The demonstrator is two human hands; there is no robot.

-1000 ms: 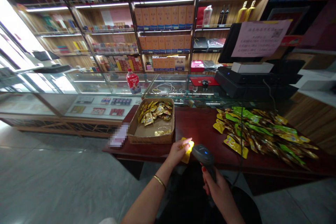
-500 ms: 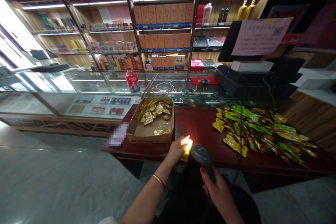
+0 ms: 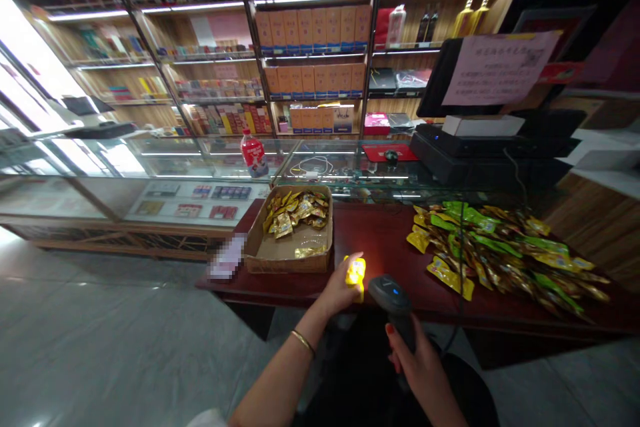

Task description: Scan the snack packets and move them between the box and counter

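Observation:
My left hand (image 3: 337, 290) is closed on a small yellow snack packet (image 3: 356, 271), held over the front edge of the dark red table (image 3: 370, 233). Bright light falls on the packet. In my right hand (image 3: 413, 353) is a black barcode scanner (image 3: 393, 297), gripped by its handle, with a blue light on top and its head facing the packet. Just beyond my left hand stands a cardboard box (image 3: 287, 265) with several gold packets (image 3: 295, 210) inside. To the right lies a heap of yellow, brown and green packets (image 3: 500, 253).
A black cable (image 3: 461, 267) passes in front of the heap. Behind the table runs a glass display counter (image 3: 215, 167) carrying a red-labelled bottle (image 3: 254, 155), a mouse (image 3: 391, 155) and a monitor with a pink notice (image 3: 500, 70). Stocked shelves (image 3: 313, 57) line the wall.
The packet in my left hand has turned so that more of its lit face shows. A blue light now shows on the scanner, which has shifted slightly right.

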